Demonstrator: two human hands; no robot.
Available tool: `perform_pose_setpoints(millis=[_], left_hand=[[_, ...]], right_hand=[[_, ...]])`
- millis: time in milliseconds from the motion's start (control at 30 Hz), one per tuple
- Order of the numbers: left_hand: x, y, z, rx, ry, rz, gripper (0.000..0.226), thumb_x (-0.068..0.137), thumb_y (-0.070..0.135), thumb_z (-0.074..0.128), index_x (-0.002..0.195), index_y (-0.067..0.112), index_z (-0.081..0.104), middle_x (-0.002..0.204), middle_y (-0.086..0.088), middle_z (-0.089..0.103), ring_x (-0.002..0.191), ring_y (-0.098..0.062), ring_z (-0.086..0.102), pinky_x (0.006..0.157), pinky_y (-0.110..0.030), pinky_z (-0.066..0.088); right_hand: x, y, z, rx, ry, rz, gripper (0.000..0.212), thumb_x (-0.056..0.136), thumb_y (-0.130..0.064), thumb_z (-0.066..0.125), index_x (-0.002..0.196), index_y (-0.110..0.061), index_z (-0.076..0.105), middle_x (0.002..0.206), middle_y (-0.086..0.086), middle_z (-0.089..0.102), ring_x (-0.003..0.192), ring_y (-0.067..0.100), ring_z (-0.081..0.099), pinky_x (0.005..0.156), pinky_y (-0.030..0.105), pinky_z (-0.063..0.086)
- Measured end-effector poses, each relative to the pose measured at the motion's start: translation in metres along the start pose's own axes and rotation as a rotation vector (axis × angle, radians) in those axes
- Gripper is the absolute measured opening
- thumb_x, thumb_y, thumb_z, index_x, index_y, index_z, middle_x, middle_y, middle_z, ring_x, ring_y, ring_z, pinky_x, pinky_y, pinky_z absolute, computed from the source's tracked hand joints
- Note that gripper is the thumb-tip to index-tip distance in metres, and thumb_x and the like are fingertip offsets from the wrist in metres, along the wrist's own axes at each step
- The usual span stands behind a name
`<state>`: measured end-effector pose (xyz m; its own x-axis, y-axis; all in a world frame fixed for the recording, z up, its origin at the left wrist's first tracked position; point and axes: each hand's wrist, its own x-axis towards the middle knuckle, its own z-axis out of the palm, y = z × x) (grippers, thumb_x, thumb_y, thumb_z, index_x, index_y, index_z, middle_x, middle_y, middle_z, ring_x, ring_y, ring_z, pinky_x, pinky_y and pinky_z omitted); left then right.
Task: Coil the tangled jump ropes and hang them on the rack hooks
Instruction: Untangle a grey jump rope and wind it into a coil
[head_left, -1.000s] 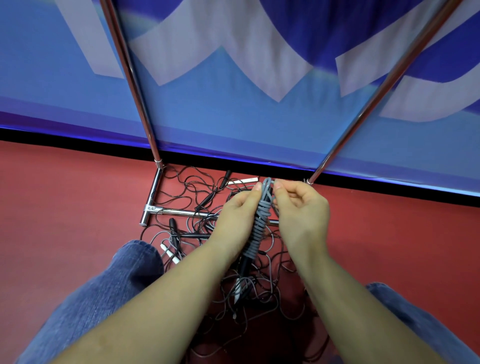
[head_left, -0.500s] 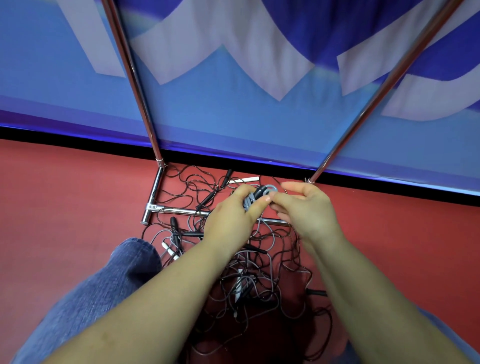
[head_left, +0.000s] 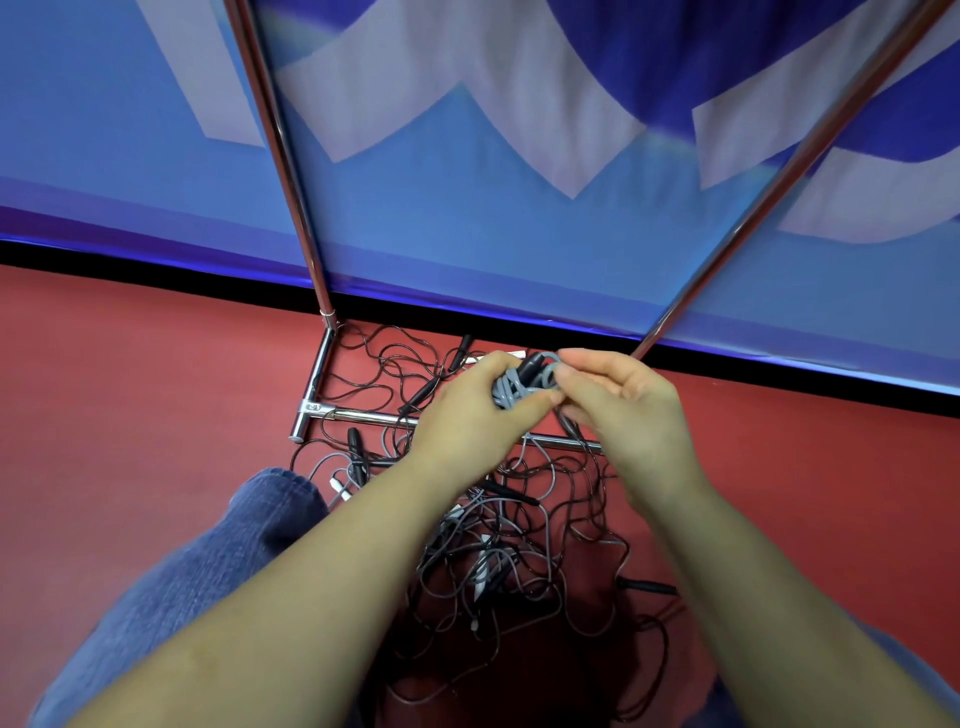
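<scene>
A coiled grey jump rope (head_left: 519, 387) with a black handle end sits bunched between both hands, held above the floor. My left hand (head_left: 467, 421) grips the coil from the left, thumb pressed across it. My right hand (head_left: 623, 405) pinches a loop of the same coil from the right. Below lies a tangle of thin black and grey jump ropes (head_left: 519, 545) spread over the red floor and across the rack's base. The chrome rack (head_left: 280, 156) rises in two slanted poles; its hooks are out of view.
The rack's chrome base bar (head_left: 363, 415) lies on the red floor (head_left: 130, 389) under the ropes. A blue and white banner wall (head_left: 467, 208) stands right behind the rack. My knee in blue jeans (head_left: 208, 561) is at the lower left.
The grey rope hung as a long wrapped bundle a second ago. It is now gathered into a compact coil between both hands, which have moved closer together and slightly lower.
</scene>
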<state>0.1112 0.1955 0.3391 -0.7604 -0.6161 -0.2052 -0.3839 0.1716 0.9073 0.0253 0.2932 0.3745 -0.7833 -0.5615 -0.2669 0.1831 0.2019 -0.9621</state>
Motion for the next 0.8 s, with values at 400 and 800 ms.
perform_pose_setpoints(millis=[400,800], left_hand=[[0.000,-0.003,0.010,-0.104,0.055,0.055,0.038,0.064,0.064,0.062,0.094,0.041,0.060,0.087,0.015,0.069,0.087,-0.013,0.066,0.083,-0.044,0.053],[-0.056,0.027,0.025,-0.038,0.062,0.131,0.052,0.068,0.063,0.049,0.116,0.044,0.060,0.096,0.020,0.069,0.096,-0.005,0.063,0.089,-0.033,0.050]], right_hand=[[-0.002,0.018,0.016,0.524,0.162,0.190,0.010,0.093,-0.013,0.056,0.092,-0.008,0.065,0.083,0.005,0.073,0.077,0.011,0.071,0.071,0.019,0.057],[-0.005,-0.006,-0.011,0.329,0.187,0.180,0.018,0.095,-0.012,0.054,0.080,-0.004,0.059,0.077,0.007,0.062,0.062,0.014,0.061,0.063,0.025,0.053]])
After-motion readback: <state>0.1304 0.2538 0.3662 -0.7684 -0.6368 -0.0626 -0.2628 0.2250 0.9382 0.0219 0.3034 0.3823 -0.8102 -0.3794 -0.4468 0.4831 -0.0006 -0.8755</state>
